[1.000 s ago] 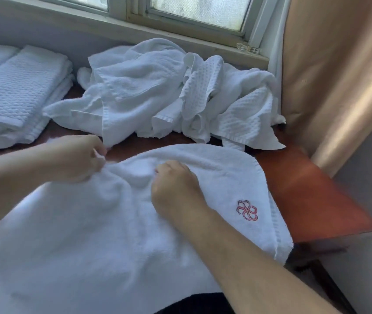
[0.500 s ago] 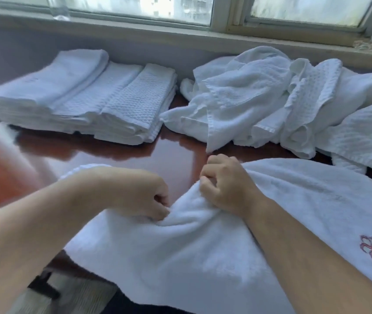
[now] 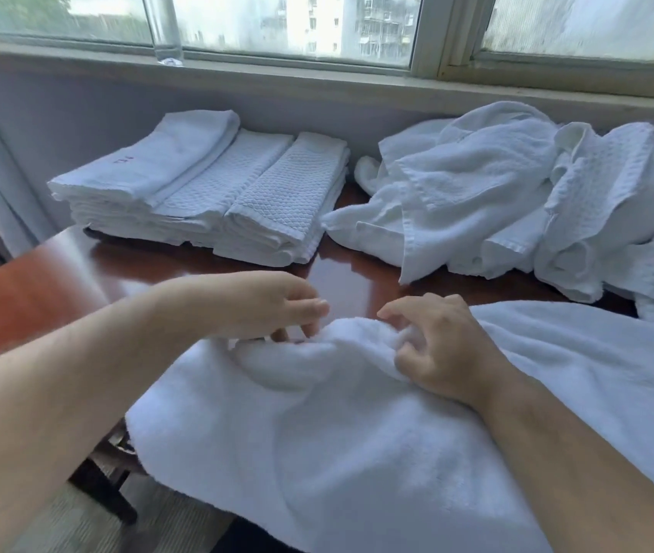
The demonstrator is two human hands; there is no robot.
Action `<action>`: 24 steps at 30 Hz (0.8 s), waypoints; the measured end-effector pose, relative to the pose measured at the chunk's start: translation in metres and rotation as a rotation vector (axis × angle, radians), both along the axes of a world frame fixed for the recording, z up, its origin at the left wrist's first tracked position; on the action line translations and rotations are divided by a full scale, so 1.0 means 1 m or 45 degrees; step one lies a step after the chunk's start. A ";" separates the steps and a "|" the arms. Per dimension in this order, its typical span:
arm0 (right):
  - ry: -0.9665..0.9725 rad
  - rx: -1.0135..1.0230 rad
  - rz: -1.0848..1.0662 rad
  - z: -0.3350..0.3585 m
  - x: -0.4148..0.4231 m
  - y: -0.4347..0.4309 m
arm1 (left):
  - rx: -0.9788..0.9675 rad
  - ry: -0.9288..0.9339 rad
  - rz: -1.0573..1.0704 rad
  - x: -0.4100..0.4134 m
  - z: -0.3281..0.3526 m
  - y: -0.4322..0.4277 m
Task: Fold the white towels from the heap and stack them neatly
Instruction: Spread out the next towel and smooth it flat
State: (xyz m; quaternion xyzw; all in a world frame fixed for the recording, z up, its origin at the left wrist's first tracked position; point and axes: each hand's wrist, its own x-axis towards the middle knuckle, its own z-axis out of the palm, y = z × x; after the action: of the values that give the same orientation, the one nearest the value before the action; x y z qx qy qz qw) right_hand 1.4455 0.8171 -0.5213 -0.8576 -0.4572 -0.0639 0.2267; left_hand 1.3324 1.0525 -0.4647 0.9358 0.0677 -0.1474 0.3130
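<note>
A large white terry towel [image 3: 357, 433] lies spread over the near part of the dark red wooden table [image 3: 357, 275] and hangs toward me. Its far edge is bunched up between my hands. My left hand [image 3: 269, 305] hovers at that edge with fingers apart, only the fingertips touching the cloth. My right hand [image 3: 437, 345] rests on the bunch with curled fingers pinching a fold. The heap of loose white towels [image 3: 497, 185] lies at the back right. Folded white towels sit in a low stack [image 3: 205, 193] at the back left.
A window sill [image 3: 317, 85] runs behind the table, with a clear glass vessel [image 3: 166, 29] standing on it. Polished bare wood shows between the stack, the heap and my hands. The table's left edge drops to the floor at the lower left.
The view swung left and took in the folded stack. Both hands were fists gripping the towel's edge; now the left hand has spread open and the right hand's grip has loosened.
</note>
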 end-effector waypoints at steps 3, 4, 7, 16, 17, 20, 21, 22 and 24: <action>-0.171 0.009 -0.001 -0.002 0.001 0.005 | 0.193 0.270 -0.164 -0.002 0.006 -0.001; -0.280 0.102 -0.031 -0.002 0.002 0.007 | 0.212 0.312 -0.206 -0.002 0.006 -0.002; -0.537 0.413 -0.177 -0.001 0.009 0.005 | 0.022 0.099 -0.274 0.003 -0.001 -0.004; -0.616 0.422 -0.249 -0.002 0.010 0.007 | -0.291 0.207 -0.050 0.011 0.017 0.035; -0.603 0.419 -0.199 -0.002 0.010 0.008 | 0.088 0.200 -0.077 0.013 0.020 0.039; -0.546 0.357 -0.058 -0.005 0.010 0.013 | 0.789 0.224 -0.058 0.016 0.028 0.047; -0.518 0.304 -0.071 -0.004 0.010 0.014 | 0.881 0.194 -0.048 0.016 0.028 0.049; -0.487 0.238 -0.111 -0.004 0.010 0.015 | 0.967 0.107 -0.045 0.015 0.026 0.051; -0.449 0.146 -0.186 -0.004 0.011 0.015 | 1.011 -0.128 -0.046 0.013 0.016 0.055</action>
State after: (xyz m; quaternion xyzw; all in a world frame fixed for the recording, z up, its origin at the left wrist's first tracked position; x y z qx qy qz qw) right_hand 1.4560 0.8317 -0.5248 -0.8497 -0.4221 -0.2552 0.1864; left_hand 1.3453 1.1078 -0.4491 0.9911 0.0873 -0.0692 -0.0728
